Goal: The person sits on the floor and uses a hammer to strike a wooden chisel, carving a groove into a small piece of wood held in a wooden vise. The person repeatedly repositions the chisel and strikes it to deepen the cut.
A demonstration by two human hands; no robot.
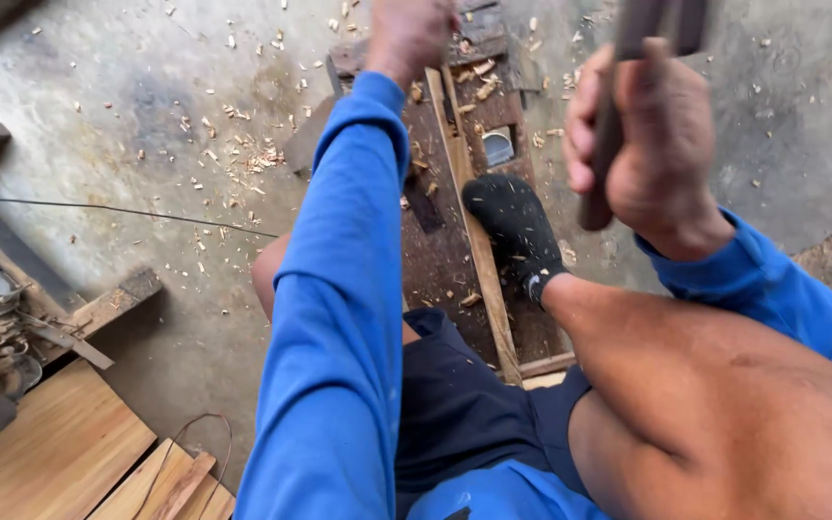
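1. Right up close, my bare right knee (pixel 724 404) and blue sleeve (pixel 339 318) fill most of the view.
2. Right hand (pixel 652 144) is fisted tight around a dark tool handle (pixel 604 144), raised above the work.
3. Left hand (pixel 411 34) reaches forward onto the far end of a thin wood strip (pixel 479 241); can't tell its grip, it's cut off.
4. That strip lies along a dark plank (pixel 435 260), pinned under my black-socked foot (pixel 517 226).
5. Wood chips (pixel 252 154) scattered over the concrete floor (pixel 146 96).
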